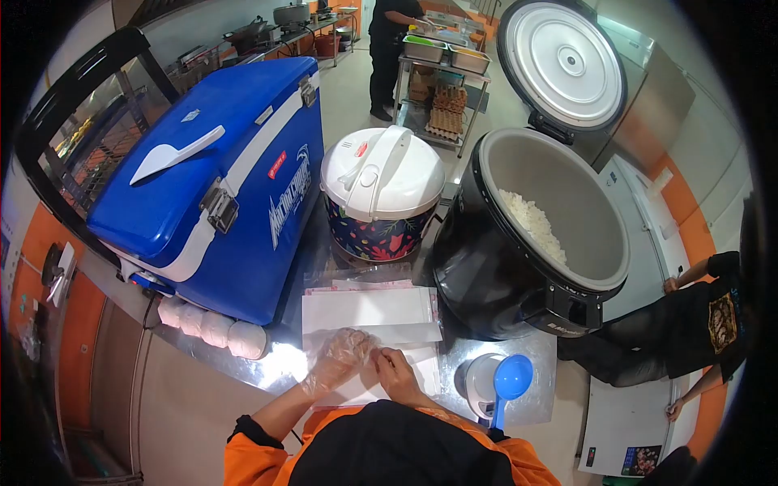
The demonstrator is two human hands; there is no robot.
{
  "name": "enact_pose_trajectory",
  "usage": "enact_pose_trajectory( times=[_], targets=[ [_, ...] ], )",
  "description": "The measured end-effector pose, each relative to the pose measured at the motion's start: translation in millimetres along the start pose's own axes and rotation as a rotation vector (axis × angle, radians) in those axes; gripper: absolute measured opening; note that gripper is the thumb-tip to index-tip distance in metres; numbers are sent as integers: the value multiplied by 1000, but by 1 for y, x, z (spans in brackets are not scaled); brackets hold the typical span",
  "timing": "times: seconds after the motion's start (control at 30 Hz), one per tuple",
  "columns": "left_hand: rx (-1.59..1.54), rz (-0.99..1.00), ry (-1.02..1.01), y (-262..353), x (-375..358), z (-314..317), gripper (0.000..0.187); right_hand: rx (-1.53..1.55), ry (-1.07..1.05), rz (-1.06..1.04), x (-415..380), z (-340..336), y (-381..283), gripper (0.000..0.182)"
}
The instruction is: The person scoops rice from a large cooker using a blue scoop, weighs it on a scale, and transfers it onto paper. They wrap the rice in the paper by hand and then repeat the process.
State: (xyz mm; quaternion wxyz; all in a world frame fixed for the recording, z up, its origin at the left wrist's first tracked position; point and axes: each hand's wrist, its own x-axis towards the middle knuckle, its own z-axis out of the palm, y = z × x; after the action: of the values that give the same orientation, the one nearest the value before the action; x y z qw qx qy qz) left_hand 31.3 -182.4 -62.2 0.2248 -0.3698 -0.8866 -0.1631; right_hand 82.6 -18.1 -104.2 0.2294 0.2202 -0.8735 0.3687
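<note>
My left hand (339, 358) wears a clear plastic glove; its fingers are closed over white paper sheets (369, 308) on the metal table. Bare, my right hand (397, 377) is beside it, its fingers pinched together near the gloved fingertips. What either hand holds is too small to make out. Beyond the paper stands a closed rice cooker (381, 182) with a white lid and floral body. A large black cooker (519, 243), lid up, has white rice (533, 227) inside. A blue ladle (512, 379) rests on a white container (484, 378) to the right.
A blue cooler (227, 186) with a white paddle (177, 154) on its lid stands at left, white rolls (212, 328) beside its base. One person stands at a far trolley (442, 73) with trays; another person (681, 324) is at right by a white freezer (628, 421).
</note>
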Motion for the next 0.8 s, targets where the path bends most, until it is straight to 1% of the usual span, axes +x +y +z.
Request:
enact_pose_trajectory(
  times=[0.03,0.07,0.17,0.23,0.27,0.3,0.33,0.37,0.4,0.43,0.47,0.5,0.53,0.57,0.63,0.67,0.73,0.77,0.8],
  targets=[
    [47,40,7,2,0,-2,15,-17,7,-4,-1,2,2,26],
    [46,38,6,2,-2,-1,15,-34,15,-9,-2,2,2,26],
    [-9,73,-14,1,-9,3,16,-8,6,-5,-2,0,1,28],
    [-232,-73,-74,3,-11,5,16,-19,11,-36,1,-6,0,28],
    [-231,-73,-74,2,-17,12,16,-29,16,-66,2,-8,0,29],
    [-467,-236,-154,-1,-23,22,17,-28,15,-68,1,-10,3,29],
    [-702,-400,-233,-4,-30,30,19,-149,76,-53,-1,-11,8,30],
    [-699,-404,-231,-5,-28,23,19,-269,136,-38,-2,-11,14,32],
    [-358,-220,-301,-5,-24,10,24,-341,195,-2,-1,-11,18,35],
    [-16,-33,-365,-4,-22,3,30,-337,192,-2,-2,-13,22,35],
    [-16,-36,-369,-5,-25,7,30,-418,156,11,2,-16,23,35],
    [-574,-323,-309,-5,-30,14,39,-500,120,24,5,-19,25,36],
    [-1130,-606,-225,-6,-33,19,49,-453,108,3,5,-17,32,32],
    [-1130,-605,-228,-5,-28,9,49,-453,110,6,3,-18,34,32],
    [-431,-272,-296,1,-13,-24,31,-282,-9,34,0,-20,36,29],
    [-431,-275,-296,2,-13,-28,31,-281,-11,34,-1,-20,35,29],
    [-352,-456,-448,3,-16,-31,25,-208,-22,59,-2,-19,35,23],
    [-355,-457,-448,-5,-35,-9,25,-209,-24,60,-2,-19,35,23],
    [-512,-503,-249,-18,-67,30,21,-199,-8,68,-1,-21,33,21]
  ],
)
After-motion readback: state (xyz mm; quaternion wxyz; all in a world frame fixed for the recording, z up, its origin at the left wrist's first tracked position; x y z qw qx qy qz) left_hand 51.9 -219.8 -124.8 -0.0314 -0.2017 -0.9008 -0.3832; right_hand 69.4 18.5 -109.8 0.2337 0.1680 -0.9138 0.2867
